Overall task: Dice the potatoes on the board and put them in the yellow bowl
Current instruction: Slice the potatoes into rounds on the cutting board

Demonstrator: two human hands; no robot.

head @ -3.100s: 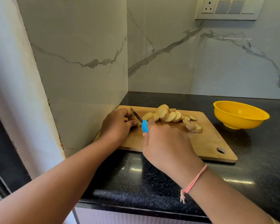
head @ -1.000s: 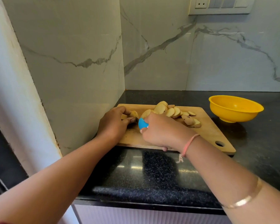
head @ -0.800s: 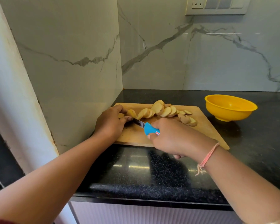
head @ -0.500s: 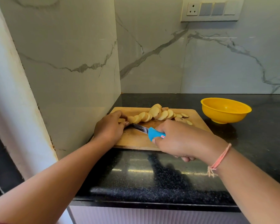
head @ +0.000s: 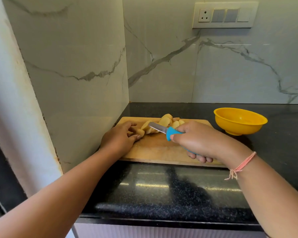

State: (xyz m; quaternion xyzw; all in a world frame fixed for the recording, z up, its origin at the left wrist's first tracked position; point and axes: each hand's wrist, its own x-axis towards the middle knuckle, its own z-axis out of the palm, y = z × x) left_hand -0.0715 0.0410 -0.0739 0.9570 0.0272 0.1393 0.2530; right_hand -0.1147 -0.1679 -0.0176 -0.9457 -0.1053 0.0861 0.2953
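A wooden cutting board (head: 155, 150) lies on the black counter against the left wall. Several pale potato slices (head: 164, 121) lie in a row along its far side. My left hand (head: 119, 138) rests on the board's left end, its fingertips touching a small potato piece (head: 141, 132). My right hand (head: 198, 140) is closed on a blue-handled knife (head: 162, 130), whose blade points left and hangs just above the slices. An empty yellow bowl (head: 240, 121) stands on the counter to the right of the board. My right hand hides the right-hand slices.
Marble walls close the space on the left and behind, meeting in a corner just past the board. A switch panel with a socket (head: 224, 14) is high on the back wall. The glossy black counter (head: 170, 189) runs to its front edge below the board.
My right hand has drawn back to the right and lifted the knife off the board, so the blade hangs over the slices. My left hand stays at the board's left end.
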